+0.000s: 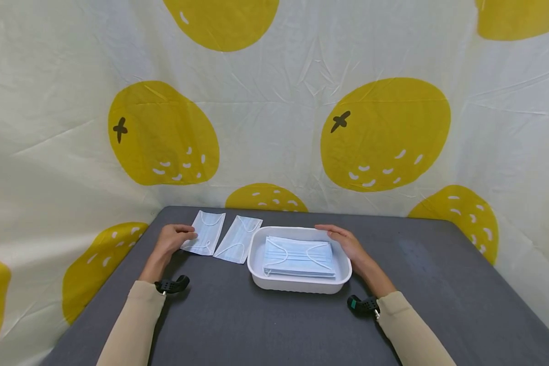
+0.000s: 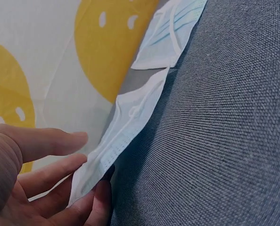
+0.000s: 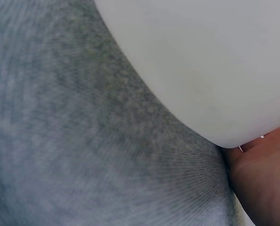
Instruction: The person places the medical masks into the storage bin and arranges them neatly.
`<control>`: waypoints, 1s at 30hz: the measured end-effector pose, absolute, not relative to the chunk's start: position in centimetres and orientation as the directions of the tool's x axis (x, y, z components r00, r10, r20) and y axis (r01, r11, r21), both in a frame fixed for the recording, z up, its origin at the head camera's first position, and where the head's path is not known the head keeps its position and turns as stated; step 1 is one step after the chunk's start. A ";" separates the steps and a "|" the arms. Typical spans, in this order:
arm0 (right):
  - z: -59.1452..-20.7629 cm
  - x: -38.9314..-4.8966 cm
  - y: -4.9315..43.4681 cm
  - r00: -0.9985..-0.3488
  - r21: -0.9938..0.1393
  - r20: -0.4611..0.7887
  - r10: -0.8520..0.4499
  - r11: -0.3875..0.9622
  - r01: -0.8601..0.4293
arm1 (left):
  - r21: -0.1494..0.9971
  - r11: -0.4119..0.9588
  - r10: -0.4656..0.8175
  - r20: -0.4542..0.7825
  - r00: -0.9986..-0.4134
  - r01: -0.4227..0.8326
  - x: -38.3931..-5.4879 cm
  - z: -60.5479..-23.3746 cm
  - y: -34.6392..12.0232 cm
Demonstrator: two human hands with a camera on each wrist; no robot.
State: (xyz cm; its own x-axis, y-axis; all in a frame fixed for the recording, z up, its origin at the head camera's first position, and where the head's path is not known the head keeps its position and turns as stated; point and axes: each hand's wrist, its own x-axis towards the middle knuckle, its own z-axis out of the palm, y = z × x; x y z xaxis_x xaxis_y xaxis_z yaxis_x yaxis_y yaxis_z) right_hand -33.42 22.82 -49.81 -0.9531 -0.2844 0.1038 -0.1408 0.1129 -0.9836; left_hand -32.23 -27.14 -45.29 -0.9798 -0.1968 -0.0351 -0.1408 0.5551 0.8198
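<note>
My left hand (image 1: 174,240) is at the left edge of a light blue disposable face mask (image 1: 205,233). In the left wrist view, some fingers lie under that mask's near end (image 2: 130,120), while the thumb stands apart above it. A second face mask (image 1: 239,239) lies just to the right, its ear loops showing. My right hand (image 1: 349,248) rests against the right side and far right corner of a white plastic tub (image 1: 297,285), fingers extended along the rim. Inside the tub sits a stack of blue face masks (image 1: 299,256). The right wrist view shows the tub's wall (image 3: 201,61); most of the hand is hidden there.
A dark grey cloth-covered table (image 1: 265,325) carries everything. Behind and to the left hangs a white curtain (image 1: 274,137) printed with yellow fruit, meeting the table's far edge. A black wrist strap (image 1: 171,284) is on the left wrist and another strap (image 1: 362,305) on the right.
</note>
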 end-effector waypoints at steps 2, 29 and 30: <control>-49.8 -33.4 22.9 -0.951 -0.981 0.111 -0.288 0.120 -0.151 | 0.815 0.565 -0.203 -0.015 -0.979 -0.129 -32.3 -45.3 -27.1; -49.8 -33.5 22.9 -0.948 -0.986 0.111 -0.297 0.087 -0.142 | 0.819 0.558 -0.178 -0.038 -0.983 -0.133 -32.5 -45.5 -26.8; -49.8 -33.5 22.9 -0.948 -0.986 0.111 -0.297 0.087 -0.142 | 0.821 0.557 -0.177 -0.030 -0.984 -0.126 -32.5 -45.4 -26.8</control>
